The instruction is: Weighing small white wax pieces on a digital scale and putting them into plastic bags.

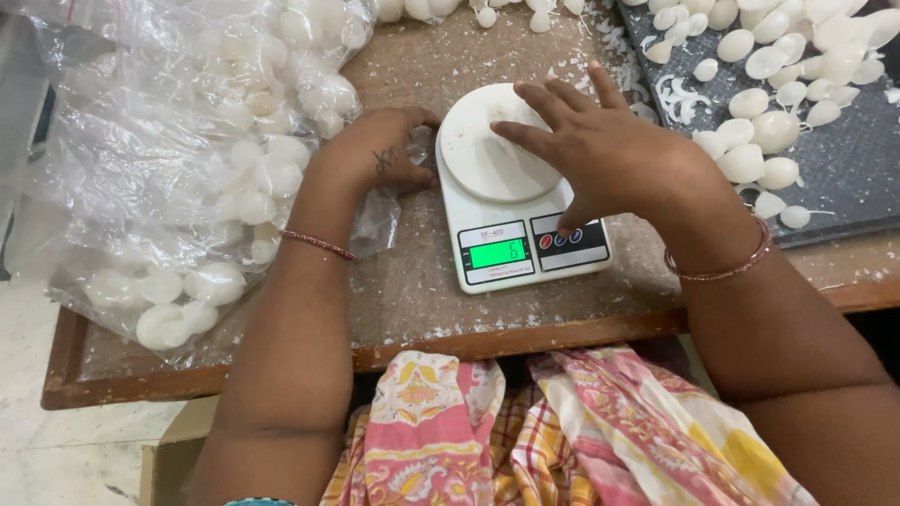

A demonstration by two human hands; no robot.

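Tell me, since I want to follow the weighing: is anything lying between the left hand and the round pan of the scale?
Nothing visible does. The left hand rests on clear plastic film beside the digital kitchen scale, right next to the white round pan. The pan's bare top carries only the right hand, whose fingers lie on it.

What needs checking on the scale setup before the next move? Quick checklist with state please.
1. Scale flat on the table: ok.
2. Round white platter free of load: not ok, right hand fingers rest on it.
3. Green display lit: ok.
4. Thumb on the button panel: ok; which button, cannot tell.
5. Left hand off the scale: ok, it grips the clear bag of white pieces.
6. Loose white pieces on dark tray within reach: ok.
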